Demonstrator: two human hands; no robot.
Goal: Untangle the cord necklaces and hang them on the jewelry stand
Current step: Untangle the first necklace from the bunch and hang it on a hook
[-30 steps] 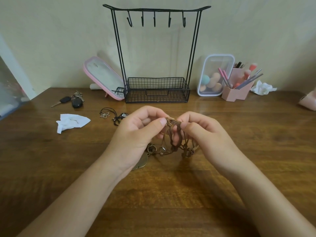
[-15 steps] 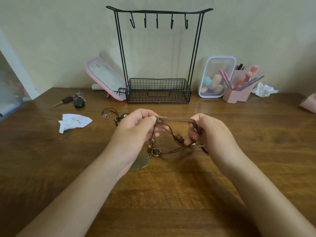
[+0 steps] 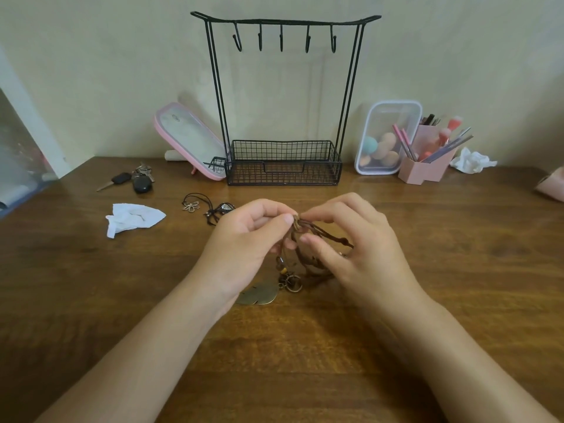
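Observation:
A tangle of brown cord necklaces hangs just above the wooden table between my two hands. My left hand pinches the knot at its top with thumb and forefinger. My right hand pinches the same knot from the right, cords running under its fingers. A brass leaf pendant and a ring pendant dangle onto the table below. Two more dark cord necklaces with a flower pendant lie to the left. The black wire jewelry stand, its hooks bare, stands at the back against the wall.
A pink-framed mirror leans left of the stand. Keys and a crumpled white tissue lie at the left. A clear box of sponges, a pink brush holder and another tissue sit at the back right.
My hands had pulled the cords apart into a wide span half a second ago; now they have come back together, both pinching the knot.

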